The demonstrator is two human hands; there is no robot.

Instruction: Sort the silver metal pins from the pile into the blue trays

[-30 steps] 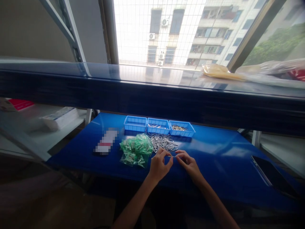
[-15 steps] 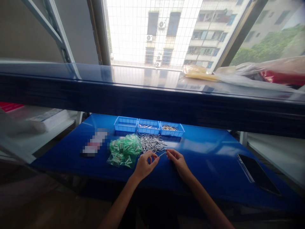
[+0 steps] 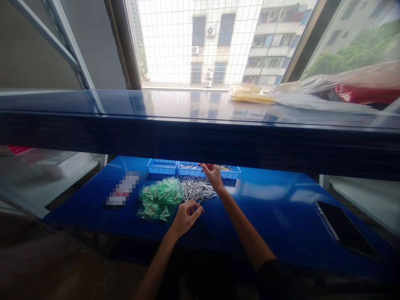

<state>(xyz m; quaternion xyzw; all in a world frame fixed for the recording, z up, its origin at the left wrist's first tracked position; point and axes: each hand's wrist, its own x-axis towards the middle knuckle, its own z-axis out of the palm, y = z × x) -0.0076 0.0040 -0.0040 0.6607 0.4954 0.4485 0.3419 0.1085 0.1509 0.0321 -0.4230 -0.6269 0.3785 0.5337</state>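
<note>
My left hand (image 3: 186, 216) is held low over the blue table, just right of a green plastic bag (image 3: 161, 198) full of small pale tubular pieces. Its thumb and forefinger are closed in a pinch; what they grip is too small to make out. Reaching forward, my right hand (image 3: 213, 176) is above the middle blue bin (image 3: 187, 171), its fingers stretched out and slightly apart. The shelf edge partly crops that view. Between the hands and the bins lies a loose pile of thin silvery metal pins (image 3: 196, 188).
A left blue bin (image 3: 162, 167) and a right bin (image 3: 233, 173) with brassy pins flank the middle one. A dark blue shelf (image 3: 156, 137) overhangs the bins. On the right lies a phone (image 3: 346, 229); a blurred-out item (image 3: 123, 189) lies left.
My right hand has left the thin rod it shared with my left hand and moved forward to the bins. My left hand stays near its place, still pinched. The view has shifted slightly.
</note>
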